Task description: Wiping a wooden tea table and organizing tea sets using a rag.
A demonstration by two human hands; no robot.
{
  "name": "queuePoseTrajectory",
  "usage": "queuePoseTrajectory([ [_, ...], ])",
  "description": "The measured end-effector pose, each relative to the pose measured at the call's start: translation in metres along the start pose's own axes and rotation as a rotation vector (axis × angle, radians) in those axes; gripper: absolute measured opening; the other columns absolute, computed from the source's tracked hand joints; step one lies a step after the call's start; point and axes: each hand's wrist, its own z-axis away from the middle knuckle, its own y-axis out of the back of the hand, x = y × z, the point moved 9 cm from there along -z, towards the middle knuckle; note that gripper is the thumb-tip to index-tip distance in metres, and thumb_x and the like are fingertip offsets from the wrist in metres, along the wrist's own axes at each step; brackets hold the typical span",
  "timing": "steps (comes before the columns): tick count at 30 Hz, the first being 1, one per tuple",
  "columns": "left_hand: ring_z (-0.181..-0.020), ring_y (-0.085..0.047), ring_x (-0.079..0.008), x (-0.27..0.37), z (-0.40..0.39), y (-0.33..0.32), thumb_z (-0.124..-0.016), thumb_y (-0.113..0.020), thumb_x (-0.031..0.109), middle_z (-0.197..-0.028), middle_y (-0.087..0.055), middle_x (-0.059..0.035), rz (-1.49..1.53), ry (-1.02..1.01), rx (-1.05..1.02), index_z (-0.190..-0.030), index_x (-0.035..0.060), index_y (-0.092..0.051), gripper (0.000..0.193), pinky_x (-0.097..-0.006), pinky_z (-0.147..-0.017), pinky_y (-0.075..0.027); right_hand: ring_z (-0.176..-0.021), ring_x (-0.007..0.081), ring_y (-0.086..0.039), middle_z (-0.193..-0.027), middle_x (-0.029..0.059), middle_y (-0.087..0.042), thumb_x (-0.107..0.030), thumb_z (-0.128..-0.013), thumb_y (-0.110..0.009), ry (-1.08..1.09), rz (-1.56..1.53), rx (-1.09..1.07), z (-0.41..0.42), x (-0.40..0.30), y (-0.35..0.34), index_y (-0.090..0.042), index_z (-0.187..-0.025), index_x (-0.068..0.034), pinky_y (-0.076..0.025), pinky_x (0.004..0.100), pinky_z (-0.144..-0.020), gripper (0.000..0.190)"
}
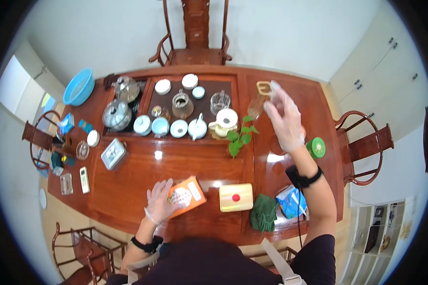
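My left hand [159,202], in a thin clear glove, lies over the left edge of an orange box [196,201] with a white round print; whether it grips the box is unclear. My right hand [284,115], gloved too, is raised over the right side of the wooden tea table [199,160], thumb and fingers apart. Just left of its fingertips is a clear jar [256,107] with a gold-coloured rim. Right of the orange box lies a yellow tin [236,205] with a red dot, then a dark green cloth [264,213] and a blue plastic packet [292,202].
A tea tray [203,80] holds a white teapot [197,127], a glass pitcher [182,107] and several cups. Also around are a leafy plant [239,139], a green round tin [316,147], a grey-lidded box [113,154], a remote control [84,180] and a blue basin [79,88].
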Motion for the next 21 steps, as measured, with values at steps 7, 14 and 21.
queuePoseTrajectory([
  [7,-0.14,-0.037,-0.0387,0.021,-0.008,-0.019,-0.055,-0.093,0.053,-0.149,-0.042,-0.0173,-0.025,0.058,-0.194,-0.159,0.0156,-0.024,0.13,-0.0717,-0.109,-0.024,-0.134,0.0422,-0.046,-0.152,0.0206,-0.04,-0.051,-0.068,-0.086,0.377,0.445,-0.784,0.172,-0.035,-0.074,-0.029,-0.158,-0.023,-0.039,0.0501,-0.11,0.11],
  [14,-0.14,-0.033,-0.0405,0.021,-0.004,-0.037,-0.048,-0.094,0.055,-0.15,-0.036,-0.0202,-0.151,0.052,-0.182,-0.161,0.0179,-0.008,0.147,-0.077,-0.106,-0.02,-0.118,0.0398,-0.054,-0.132,0.0213,-0.051,-0.022,-0.072,-0.082,0.11,0.429,-0.753,0.195,0.0,-0.081,-0.019,-0.158,-0.009,-0.048,0.045,-0.099,0.107],
  [21,-0.138,-0.035,-0.0397,0.028,0.004,-0.032,-0.052,-0.095,0.047,-0.149,-0.036,-0.0203,-0.039,0.064,-0.041,-0.161,0.0116,-0.007,0.145,-0.075,-0.102,-0.027,-0.125,0.0449,-0.045,-0.136,0.0237,-0.045,-0.013,-0.063,-0.083,0.015,0.449,-0.4,0.124,0.066,0.002,-0.026,-0.155,-0.01,-0.043,0.0461,-0.108,0.108],
])
